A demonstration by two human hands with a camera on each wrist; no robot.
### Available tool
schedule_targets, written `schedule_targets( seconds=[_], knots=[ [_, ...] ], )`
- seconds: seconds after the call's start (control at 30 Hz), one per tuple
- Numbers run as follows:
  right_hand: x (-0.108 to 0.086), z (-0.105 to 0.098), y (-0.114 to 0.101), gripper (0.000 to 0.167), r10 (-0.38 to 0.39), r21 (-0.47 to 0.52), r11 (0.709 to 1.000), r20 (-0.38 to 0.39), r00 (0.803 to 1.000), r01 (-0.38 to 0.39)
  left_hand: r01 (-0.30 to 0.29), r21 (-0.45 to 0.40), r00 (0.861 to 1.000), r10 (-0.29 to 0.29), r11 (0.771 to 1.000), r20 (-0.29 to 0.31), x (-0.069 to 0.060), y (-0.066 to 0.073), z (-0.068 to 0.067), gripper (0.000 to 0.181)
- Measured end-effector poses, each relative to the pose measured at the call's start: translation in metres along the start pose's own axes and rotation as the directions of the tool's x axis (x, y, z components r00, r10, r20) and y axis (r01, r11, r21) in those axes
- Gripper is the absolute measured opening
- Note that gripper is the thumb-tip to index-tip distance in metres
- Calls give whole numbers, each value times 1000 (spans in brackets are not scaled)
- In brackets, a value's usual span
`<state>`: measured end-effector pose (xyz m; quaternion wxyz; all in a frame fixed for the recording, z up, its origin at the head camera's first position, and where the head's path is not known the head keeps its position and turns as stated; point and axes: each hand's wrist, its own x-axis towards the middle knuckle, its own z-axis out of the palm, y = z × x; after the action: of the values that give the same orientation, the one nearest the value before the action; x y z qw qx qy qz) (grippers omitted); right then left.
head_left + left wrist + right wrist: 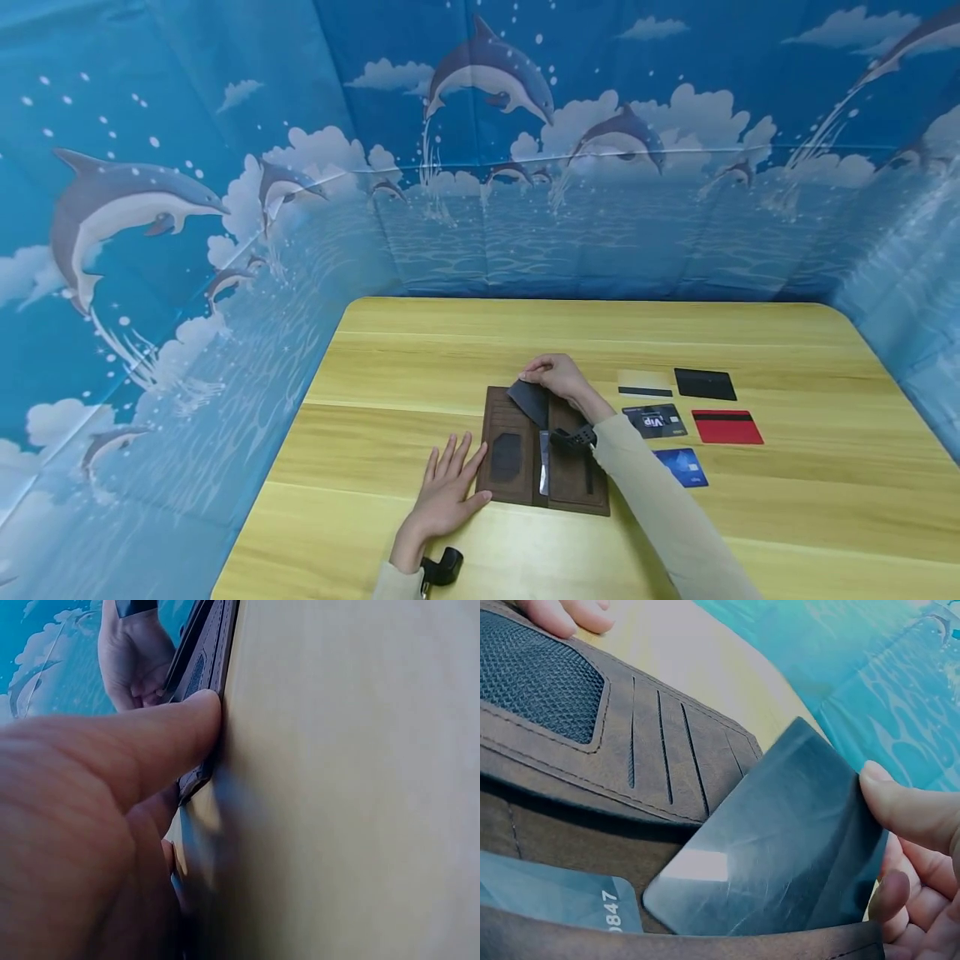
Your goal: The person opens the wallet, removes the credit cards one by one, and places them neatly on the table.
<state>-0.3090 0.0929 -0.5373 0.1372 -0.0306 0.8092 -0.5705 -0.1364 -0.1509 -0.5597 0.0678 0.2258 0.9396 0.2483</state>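
Nearest, the left hand (445, 502) lies spread, touching the open brown leather wallet (567, 487) at its eight o'clock; light pressure should steady it. The right hand (560, 379) pinches a dark glossy rectangular card (772, 832) at the wallet's twelve o'clock, best moved without bending. Toward three o'clock, five multicoloured flat cards (727, 427) lie on the yellow wood-grain desk (810, 358).

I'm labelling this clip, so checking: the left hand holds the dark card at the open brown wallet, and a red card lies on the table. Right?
The right hand, not the left hand, holds the dark card at the open brown wallet, as the head view shows; the red card does lie on the table.
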Motion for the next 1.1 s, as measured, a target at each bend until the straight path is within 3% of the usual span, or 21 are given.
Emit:
schedule_targets(
  seconds=[0.17,0.5,0.83,1.1],
  knots=[
    [0,-1,2,22,7,35,999,-42,999,-5,-29,-22,999,29,999,-31,0,-1,1,65],
    [0,-1,7,28,-5,82,997,-111,994,14,-8,-5,1000,8,1000,-14,0,0,-2,65],
    [-1,0,2,25,23,185,983,-135,991,2,-54,-45,997,52,998,-51,-1,-2,2,65],
    [2,1,1,25,50,287,958,-110,993,-16,-27,-23,999,26,999,-28,1,-1,1,65]
  ],
)
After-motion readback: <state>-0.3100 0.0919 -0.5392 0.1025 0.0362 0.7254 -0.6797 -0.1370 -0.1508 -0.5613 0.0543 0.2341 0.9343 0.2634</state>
